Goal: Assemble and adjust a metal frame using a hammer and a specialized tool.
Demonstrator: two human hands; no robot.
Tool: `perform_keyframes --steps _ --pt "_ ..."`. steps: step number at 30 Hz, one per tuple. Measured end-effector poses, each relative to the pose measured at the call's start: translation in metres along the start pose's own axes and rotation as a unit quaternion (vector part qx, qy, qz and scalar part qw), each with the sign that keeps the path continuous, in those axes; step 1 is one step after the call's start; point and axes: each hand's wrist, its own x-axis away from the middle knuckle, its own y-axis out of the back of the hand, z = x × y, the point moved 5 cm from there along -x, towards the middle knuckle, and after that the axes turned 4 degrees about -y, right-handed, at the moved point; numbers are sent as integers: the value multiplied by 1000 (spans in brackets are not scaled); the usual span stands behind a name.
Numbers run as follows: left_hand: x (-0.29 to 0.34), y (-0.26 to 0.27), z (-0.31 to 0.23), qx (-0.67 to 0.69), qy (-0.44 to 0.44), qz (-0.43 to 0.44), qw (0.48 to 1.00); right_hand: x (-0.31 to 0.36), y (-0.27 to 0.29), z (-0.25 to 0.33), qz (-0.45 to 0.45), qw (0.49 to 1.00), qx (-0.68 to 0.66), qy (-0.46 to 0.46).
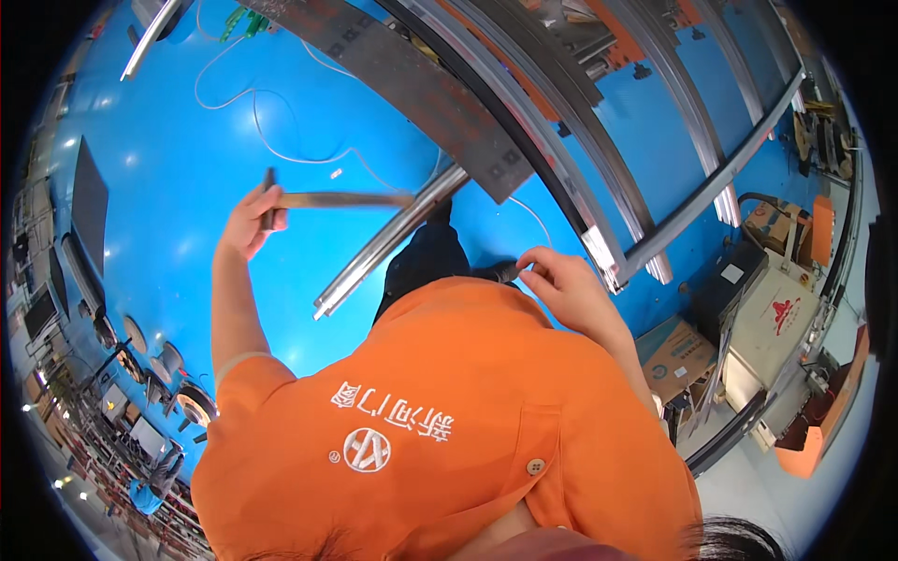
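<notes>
My left hand (251, 222) is closed round a hammer (346, 199) close to its dark head. The wooden handle points right, and its end overlaps a shiny metal profile (388, 245) that slants down to the left. My right hand (566, 285) hangs in front of my body with its fingers curled in and the thumb near the forefinger. Whether anything small lies between those fingers is hidden. Beyond that hand, apart from it, stands a frame of long metal rails (599, 245). A flat dark metal plate (426, 117) lies along the frame's left side.
A thin pale cable (257, 117) snakes over the blue floor (159, 280). Cardboard boxes (675, 360) and a pale case (772, 304) stand at the right. A dark flat panel (90, 206) and several round-based items (195, 404) are at the left.
</notes>
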Motion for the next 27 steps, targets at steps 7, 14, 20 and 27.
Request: perform_keyframes --steps 7,14,20,27 --pt "-129 109 86 175 -78 -225 955 -41 -32 3 33 998 7 -54" --pt "-271 -3 99 297 -74 -240 921 -49 -39 -14 -9 987 -45 -155" --pt "-331 -77 66 243 -179 -132 944 -54 -49 -29 -11 971 -86 -222" --pt "-329 -201 12 508 -74 211 832 -45 -60 -55 -9 935 -154 -319"
